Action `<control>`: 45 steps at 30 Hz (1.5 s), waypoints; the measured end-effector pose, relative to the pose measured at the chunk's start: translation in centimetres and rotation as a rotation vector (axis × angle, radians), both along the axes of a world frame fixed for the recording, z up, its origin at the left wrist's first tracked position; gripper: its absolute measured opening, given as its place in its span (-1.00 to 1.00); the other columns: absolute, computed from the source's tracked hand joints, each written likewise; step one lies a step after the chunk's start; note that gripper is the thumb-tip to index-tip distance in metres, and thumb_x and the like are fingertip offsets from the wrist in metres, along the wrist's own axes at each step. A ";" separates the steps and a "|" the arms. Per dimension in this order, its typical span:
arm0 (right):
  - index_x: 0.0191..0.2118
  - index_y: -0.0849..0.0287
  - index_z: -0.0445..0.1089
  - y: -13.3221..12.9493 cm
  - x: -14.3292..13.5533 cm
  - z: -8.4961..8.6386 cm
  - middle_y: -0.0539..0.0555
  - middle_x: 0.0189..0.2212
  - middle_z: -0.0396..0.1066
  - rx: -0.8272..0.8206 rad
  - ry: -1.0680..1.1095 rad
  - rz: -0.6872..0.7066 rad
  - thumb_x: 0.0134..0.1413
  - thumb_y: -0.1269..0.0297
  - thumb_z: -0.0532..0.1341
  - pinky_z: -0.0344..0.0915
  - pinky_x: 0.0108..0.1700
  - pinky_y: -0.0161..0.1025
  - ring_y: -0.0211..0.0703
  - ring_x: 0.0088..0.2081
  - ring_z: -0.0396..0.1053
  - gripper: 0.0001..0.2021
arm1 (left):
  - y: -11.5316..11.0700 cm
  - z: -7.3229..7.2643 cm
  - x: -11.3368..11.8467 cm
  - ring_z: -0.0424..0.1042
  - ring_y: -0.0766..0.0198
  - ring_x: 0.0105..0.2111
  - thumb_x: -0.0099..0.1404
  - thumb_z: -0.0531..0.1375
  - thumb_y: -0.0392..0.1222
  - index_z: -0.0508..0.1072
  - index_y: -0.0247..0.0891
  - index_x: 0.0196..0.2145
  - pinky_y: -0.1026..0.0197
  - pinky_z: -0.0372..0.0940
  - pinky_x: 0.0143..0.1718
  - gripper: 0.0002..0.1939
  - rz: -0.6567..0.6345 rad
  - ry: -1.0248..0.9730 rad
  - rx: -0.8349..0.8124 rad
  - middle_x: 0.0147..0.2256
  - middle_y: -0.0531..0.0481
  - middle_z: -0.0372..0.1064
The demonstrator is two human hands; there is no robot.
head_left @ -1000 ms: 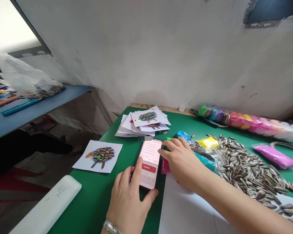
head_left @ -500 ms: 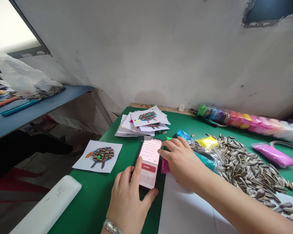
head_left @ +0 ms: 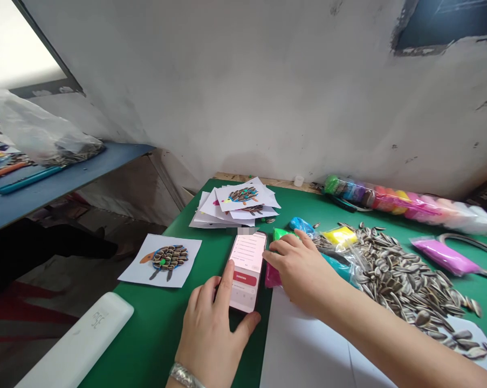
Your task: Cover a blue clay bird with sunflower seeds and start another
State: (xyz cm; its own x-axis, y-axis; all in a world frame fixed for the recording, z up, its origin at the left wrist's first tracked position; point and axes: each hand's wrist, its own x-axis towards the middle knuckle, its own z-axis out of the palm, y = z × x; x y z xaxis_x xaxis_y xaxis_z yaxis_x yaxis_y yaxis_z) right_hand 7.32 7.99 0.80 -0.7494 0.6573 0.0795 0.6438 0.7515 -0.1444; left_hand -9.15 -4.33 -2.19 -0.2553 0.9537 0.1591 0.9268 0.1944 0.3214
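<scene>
A smartphone (head_left: 246, 264) with a lit screen lies on the green table. My left hand (head_left: 211, 323) grips its lower end: fingers along the left edge, index finger over the screen, thumb at the bottom right corner. Beside the phone's right edge, my right hand (head_left: 300, 264) holds nothing I can see, its bent fingers apart and pointing at the phone. Under and around that hand lie packets of coloured clay: pink (head_left: 272, 276), green (head_left: 279, 234), blue (head_left: 302, 224) and yellow (head_left: 340, 236). A white sheet (head_left: 300, 345) is partly covered by my right forearm.
Sunflower seeds (head_left: 400, 269) are heaped on the right. Behind the phone is a stack of seed-picture cards (head_left: 243, 196); another card (head_left: 162, 261) lies left. A white device with digits (head_left: 81, 339) stands front left. A long clay pack (head_left: 405, 202) lies by the wall.
The view has shifted slightly, moving the table things a little left in the picture. Both hands keep nearly the same pose around the phone.
</scene>
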 end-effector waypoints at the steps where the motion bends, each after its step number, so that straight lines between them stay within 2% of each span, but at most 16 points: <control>1: -0.08 0.10 0.43 0.0 0.0 0.0 0.10 -0.22 0.42 -0.002 0.002 0.000 -0.13 0.56 0.14 -0.14 0.19 0.19 0.04 -0.09 0.24 -0.57 | 0.0 0.0 0.0 0.29 -0.01 -0.12 0.16 0.19 0.04 -0.04 0.02 0.28 -0.09 0.28 -0.10 -0.21 0.000 0.000 0.001 -0.10 -0.10 0.31; 11: -0.12 0.12 0.43 -0.2 -0.1 -0.2 0.08 -0.38 0.43 -0.022 0.003 0.006 -0.12 0.57 0.15 -0.18 0.18 0.18 0.01 -0.16 0.27 -0.61 | 0.0 -0.1 -0.1 0.29 -0.01 -0.12 0.17 0.18 0.04 -0.01 0.01 0.27 -0.09 0.28 -0.10 -0.23 0.001 0.010 -0.003 -0.10 -0.10 0.31; 18: -0.17 0.14 0.44 -0.1 0.0 -0.2 0.08 -0.38 0.43 -0.020 0.023 0.004 -0.17 0.58 0.16 -0.15 0.17 0.19 0.01 -0.17 0.27 -0.63 | 0.0 -0.2 -0.2 0.29 0.00 -0.12 0.17 0.18 0.05 0.01 -0.01 0.27 -0.09 0.29 -0.10 -0.24 -0.010 0.017 0.009 -0.10 -0.11 0.31; 20: -0.18 0.14 0.44 0.0 0.2 0.2 0.08 -0.35 0.43 -0.006 0.073 -0.004 -0.20 0.58 0.19 -0.09 0.15 0.17 0.01 -0.18 0.27 -0.62 | 0.0 -0.3 -0.3 0.29 0.00 -0.13 0.17 0.18 0.05 0.02 -0.03 0.27 -0.09 0.29 -0.11 -0.25 -0.017 0.022 0.020 -0.10 -0.12 0.31; 23: -0.22 0.11 0.46 0.0 0.7 1.8 0.06 -0.37 0.43 -0.013 0.210 -0.042 -0.15 0.61 0.16 0.13 0.00 0.02 -0.07 -0.26 0.27 -0.65 | 0.0 -0.5 -0.4 0.30 0.00 -0.14 0.18 0.17 0.07 0.02 -0.04 0.27 -0.08 0.29 -0.12 -0.25 -0.028 0.036 0.036 -0.10 -0.12 0.32; 26: -0.25 0.06 0.48 -0.8 1.4 4.6 0.02 -0.43 0.42 -0.116 0.415 -0.047 0.07 0.60 0.04 0.25 -0.18 -0.16 -0.16 -0.32 0.29 -0.65 | 0.0 -0.7 -0.4 0.30 0.00 -0.15 0.18 0.16 0.08 0.01 -0.06 0.27 -0.07 0.29 -0.14 -0.24 -0.034 0.051 0.042 -0.11 -0.13 0.33; 29: -0.23 0.01 0.49 -1.9 2.4 7.7 -0.01 -0.40 0.45 -0.274 0.636 -0.065 0.18 0.39 0.09 0.31 -0.37 -0.30 -0.21 -0.35 0.36 -0.77 | 0.0 -0.7 -0.3 0.30 -0.01 -0.14 0.16 0.17 0.08 0.03 -0.10 0.27 -0.08 0.28 -0.12 -0.23 -0.032 0.057 0.053 -0.10 -0.14 0.33; 31: -0.21 -0.04 0.49 -2.6 3.0 9.3 -0.02 -0.36 0.47 -0.306 0.752 -0.088 0.16 0.29 0.15 0.33 -0.45 -0.33 -0.22 -0.38 0.39 -0.83 | 0.0 -0.5 -0.2 0.29 -0.01 -0.12 0.15 0.17 0.08 0.05 -0.11 0.26 -0.08 0.28 -0.11 -0.24 -0.017 0.053 0.051 -0.10 -0.14 0.33; 34: -0.25 -0.07 0.51 -3.6 3.9 11.0 -0.03 -0.34 0.50 -0.253 0.867 -0.080 0.07 0.24 0.25 0.37 -0.50 -0.32 -0.18 -0.41 0.43 -0.88 | 0.0 -0.2 -0.2 0.28 -0.02 -0.10 0.17 0.16 0.08 0.07 -0.09 0.25 -0.08 0.28 -0.10 -0.27 -0.001 0.037 0.015 -0.09 -0.13 0.32; 40: -0.17 -0.11 0.49 -5.2 5.1 12.9 0.01 -0.39 0.49 -0.095 0.910 -0.065 0.02 0.15 0.28 0.44 -0.43 -0.21 0.03 -0.27 0.48 -0.79 | 0.1 0.2 -0.3 0.30 -0.02 -0.11 0.19 0.12 0.03 0.12 -0.09 0.23 -0.11 0.27 -0.09 -0.33 -0.003 -0.012 -0.029 -0.07 -0.15 0.33; 43: -0.22 -0.07 0.49 -5.0 5.0 12.5 0.02 -0.40 0.47 -0.063 0.885 -0.040 0.05 0.16 0.26 0.41 -0.41 -0.22 -0.01 -0.27 0.46 -0.85 | 0.2 0.2 -0.2 0.29 -0.03 -0.10 0.19 0.13 0.05 0.12 -0.10 0.23 -0.10 0.26 -0.09 -0.33 -0.001 -0.003 -0.027 -0.07 -0.15 0.33; 45: -0.28 -0.03 0.48 -4.3 4.7 11.3 0.01 -0.44 0.45 -0.063 0.836 -0.028 0.10 0.19 0.23 0.36 -0.40 -0.24 -0.07 -0.31 0.43 -0.90 | 0.2 0.1 -0.2 0.29 -0.03 -0.09 0.18 0.13 0.07 0.11 -0.10 0.24 -0.10 0.26 -0.09 -0.31 0.006 0.009 -0.021 -0.08 -0.13 0.33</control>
State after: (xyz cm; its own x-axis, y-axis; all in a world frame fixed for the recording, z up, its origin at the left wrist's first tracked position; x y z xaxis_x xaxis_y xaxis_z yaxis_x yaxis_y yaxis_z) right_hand 12.02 3.65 12.05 -0.4435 0.6965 0.5640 0.3245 0.7114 -0.6234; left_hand -9.33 -4.13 -2.12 -0.2592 0.9554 0.1413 0.9286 0.2063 0.3084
